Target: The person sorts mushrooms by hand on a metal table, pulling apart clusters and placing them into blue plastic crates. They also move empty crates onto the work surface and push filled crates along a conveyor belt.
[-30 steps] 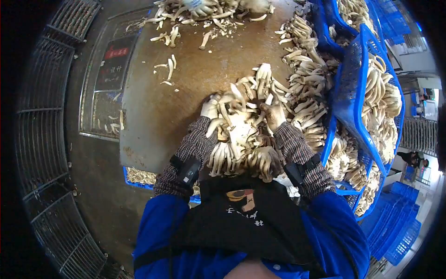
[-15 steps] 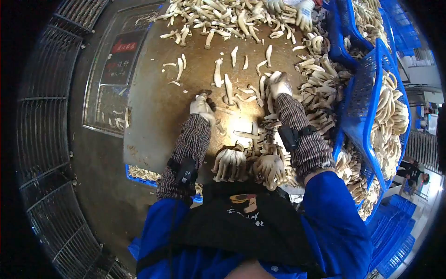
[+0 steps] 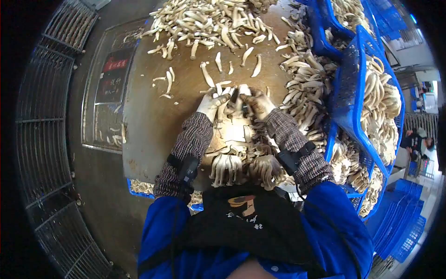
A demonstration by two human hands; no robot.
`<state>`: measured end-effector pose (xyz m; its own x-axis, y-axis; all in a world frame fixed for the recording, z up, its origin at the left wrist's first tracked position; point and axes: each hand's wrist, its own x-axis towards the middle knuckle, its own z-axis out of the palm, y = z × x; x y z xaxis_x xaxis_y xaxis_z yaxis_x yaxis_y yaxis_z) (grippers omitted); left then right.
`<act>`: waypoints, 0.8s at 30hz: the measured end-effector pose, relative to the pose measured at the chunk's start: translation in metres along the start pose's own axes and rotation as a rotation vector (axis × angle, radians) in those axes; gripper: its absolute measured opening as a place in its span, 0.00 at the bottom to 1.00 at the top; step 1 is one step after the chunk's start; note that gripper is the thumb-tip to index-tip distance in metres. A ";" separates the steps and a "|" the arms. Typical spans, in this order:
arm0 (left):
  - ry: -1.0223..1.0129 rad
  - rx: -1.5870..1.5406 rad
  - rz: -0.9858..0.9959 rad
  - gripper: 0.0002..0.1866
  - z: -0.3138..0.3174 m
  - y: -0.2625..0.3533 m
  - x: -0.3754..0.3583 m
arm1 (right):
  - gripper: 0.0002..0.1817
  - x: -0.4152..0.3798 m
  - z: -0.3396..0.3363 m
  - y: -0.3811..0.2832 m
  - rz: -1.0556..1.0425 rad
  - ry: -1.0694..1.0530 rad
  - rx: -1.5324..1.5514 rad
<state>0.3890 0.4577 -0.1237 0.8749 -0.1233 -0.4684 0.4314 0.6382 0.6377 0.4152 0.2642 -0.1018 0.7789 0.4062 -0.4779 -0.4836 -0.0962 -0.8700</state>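
Observation:
My left hand (image 3: 211,105), in a white glove with darkened fingertips, is closed over the middle of the metal-topped table (image 3: 158,125). A pale long-stemmed mushroom (image 3: 220,111) shows under its fingers. Close beside it on the right, my right hand (image 3: 261,104), gloved and stained dark, has its fingers curled around a pale mushroom (image 3: 244,90). Something dark and narrow shows between the two hands; I cannot make out what it is. Nearer my body lie two mushroom clusters (image 3: 226,168) (image 3: 266,170) with their stems toward me. A few single mushrooms (image 3: 257,66) lie just beyond my hands.
A large mushroom pile (image 3: 204,21) covers the table's far end. More mushrooms (image 3: 309,88) are heaped along the right side, against blue crates (image 3: 346,93) filled with mushrooms. Metal racks (image 3: 44,116) stand at left. A person (image 3: 416,142) is in the right background.
Both hands have come together over the table's middle, my right hand moving left and my left hand slightly right. Another person's gloved hands at the far end have left the view.

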 end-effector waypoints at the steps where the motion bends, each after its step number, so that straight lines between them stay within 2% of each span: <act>1: -0.024 0.120 -0.089 0.29 -0.002 -0.004 0.005 | 0.19 0.001 0.014 0.011 -0.008 0.051 0.363; 3: -0.079 0.253 -0.066 0.28 0.010 0.003 -0.006 | 0.22 0.000 0.021 0.002 -0.077 0.067 0.330; 4: 0.034 0.264 -0.093 0.22 0.004 -0.002 -0.006 | 0.22 -0.008 0.012 -0.005 -0.013 0.184 -0.030; 5: 0.091 0.238 -0.049 0.20 -0.008 -0.011 0.007 | 0.19 -0.002 0.005 0.009 -0.027 0.298 0.161; 6: 0.107 0.203 -0.049 0.19 -0.003 -0.005 0.003 | 0.19 -0.001 -0.002 0.007 -0.037 0.307 0.164; 8: 0.131 0.173 -0.083 0.21 0.015 0.014 -0.022 | 0.27 -0.003 -0.012 0.002 0.128 0.449 0.111; 9: 0.100 0.235 0.031 0.22 0.006 0.006 -0.013 | 0.27 -0.005 -0.010 0.003 0.122 0.455 0.115; 11: 0.084 0.406 0.125 0.22 0.017 0.012 -0.017 | 0.32 -0.010 0.008 0.010 -0.119 0.475 -0.299; 13: 0.074 0.341 0.049 0.21 0.020 0.005 -0.013 | 0.30 -0.026 0.036 0.003 -0.300 0.333 -0.499; 15: 0.115 0.445 0.077 0.22 0.044 0.012 -0.024 | 0.27 -0.033 0.048 -0.007 -0.236 0.202 -0.391; 16: 0.107 0.549 0.293 0.23 0.024 -0.011 -0.002 | 0.24 -0.023 0.044 0.008 -0.219 0.297 -0.390; 17: 0.052 0.491 0.329 0.21 0.037 -0.009 -0.012 | 0.23 -0.021 0.041 0.009 -0.271 0.398 -0.465; 19: -0.004 0.559 0.262 0.17 0.033 -0.012 -0.013 | 0.20 -0.049 0.053 -0.022 -0.215 0.220 -0.568; 20: 0.050 0.540 0.257 0.13 0.040 -0.009 -0.023 | 0.23 -0.050 0.052 0.001 -0.436 0.263 -0.639; 21: 0.167 0.554 0.167 0.11 0.026 -0.014 -0.024 | 0.26 -0.065 0.045 0.001 -0.561 0.283 -0.907; 22: 0.284 0.519 0.127 0.11 0.046 0.004 -0.052 | 0.29 -0.088 0.034 -0.013 -0.379 0.396 -0.785; 24: 0.264 0.095 0.310 0.13 0.033 0.019 -0.088 | 0.35 -0.109 -0.021 0.023 -0.079 0.749 -0.581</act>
<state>0.3278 0.4552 -0.0502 0.8853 0.2709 -0.3780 0.1854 0.5400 0.8210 0.3276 0.1992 -0.0723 0.9520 -0.2375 -0.1932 -0.3012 -0.6124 -0.7309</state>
